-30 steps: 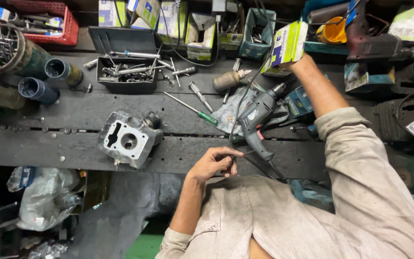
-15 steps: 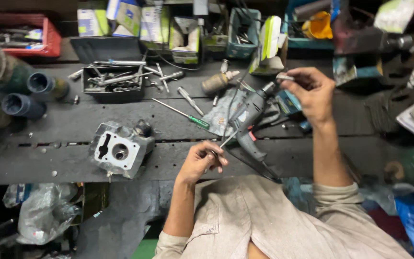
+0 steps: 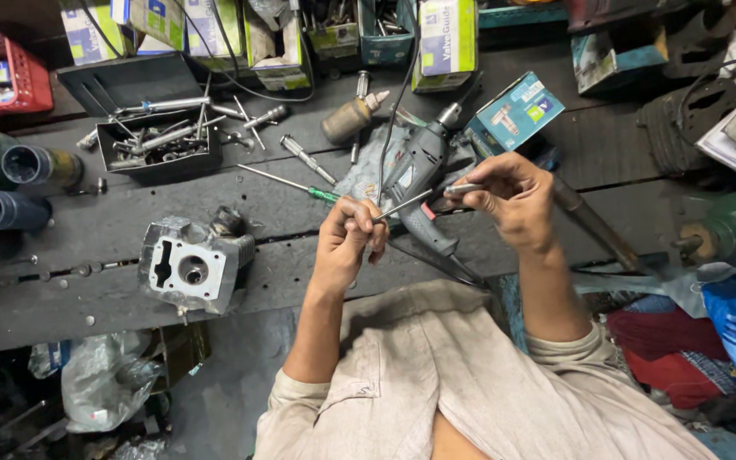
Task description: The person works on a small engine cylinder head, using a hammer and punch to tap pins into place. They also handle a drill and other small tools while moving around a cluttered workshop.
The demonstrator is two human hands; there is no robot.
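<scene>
Both hands are up over the counter (image 3: 112, 230), working one thin metal rod (image 3: 406, 203) between them. The left hand (image 3: 344, 243) is closed round the near end, fingers curled into a loose fist; the right hand (image 3: 511, 198) pinches the far end, where a thicker silver sleeve or tip sits — can't tell exactly what kind of part.

To do this well, I'd say: keep the rod level, hold the left grip firm as the anchor, and let the right fingertips do the fine turning or fitting. Short, light movements — the rod is slim and prob. slips or bends under a sideways push. Wrists close to the body help steady it.

Materials: rod is bare, smooth, shiny steel. Just under it lies a grey plastic power drill (image 3: 419, 183), matte, w/ a red trigger. The counter is dark, worn wooden planking, oily-looking. Left of the hands sits a cast aluminium cylinder head (image 3: 191, 266), rough-finned w/ a round bore. Further back, a black tray of bolts (image 3: 159, 140), a green-handled screwdriver (image 3: 291, 185) and cardboard boxes (image 3: 446, 38).
</scene>
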